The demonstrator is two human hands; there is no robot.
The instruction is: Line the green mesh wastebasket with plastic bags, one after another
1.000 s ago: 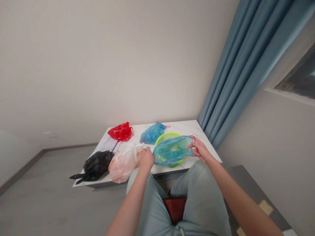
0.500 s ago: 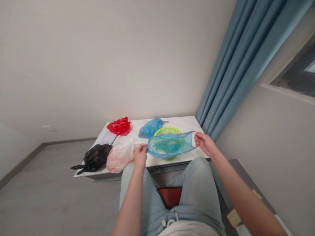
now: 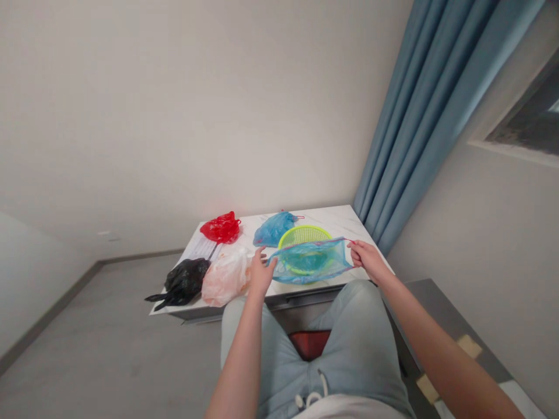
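A translucent blue plastic bag (image 3: 329, 262) with red edging is stretched sideways above a yellow-green basket (image 3: 301, 234). My right hand (image 3: 365, 256) is closed on the bag's red-edged end. At the other end my left hand (image 3: 261, 272) has its thumb and fingers spread apart, right beside the bag's edge. Whether those fingers still touch the plastic is hard to see. Through the bag the basket's perforated wall shows, and a greener patch lies behind the plastic.
On the white tabletop (image 3: 340, 218) lie a red bag (image 3: 221, 227), a filled blue bag (image 3: 273, 228), a black knotted bag (image 3: 187, 281) and a whitish bag with orange contents (image 3: 227, 276). A printed sheet (image 3: 198, 249) lies under some bags. A blue curtain (image 3: 419, 128) hangs at right.
My left hand's fingers have spread from a pinch on the bag's end. The bag's left end has narrowed, and more of the basket shows. The view has shifted slightly.
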